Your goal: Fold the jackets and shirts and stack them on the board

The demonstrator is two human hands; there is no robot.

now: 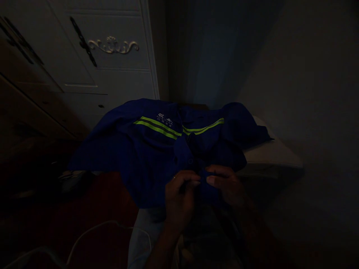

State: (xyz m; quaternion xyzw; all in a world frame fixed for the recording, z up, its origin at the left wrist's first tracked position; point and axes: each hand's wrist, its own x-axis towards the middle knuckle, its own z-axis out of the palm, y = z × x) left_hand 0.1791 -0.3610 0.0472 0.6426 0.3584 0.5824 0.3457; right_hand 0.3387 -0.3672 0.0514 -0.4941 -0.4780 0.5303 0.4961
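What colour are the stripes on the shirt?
The stripes on the blue shirt are bright yellow-green, in the head view.

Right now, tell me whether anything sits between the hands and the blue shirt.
Nothing visible does. The left hand and right hand already pinch the front placket of the blue shirt near its lower edge.

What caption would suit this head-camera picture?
In dim light, left hand and right hand pinch a blue shirt's front edge.
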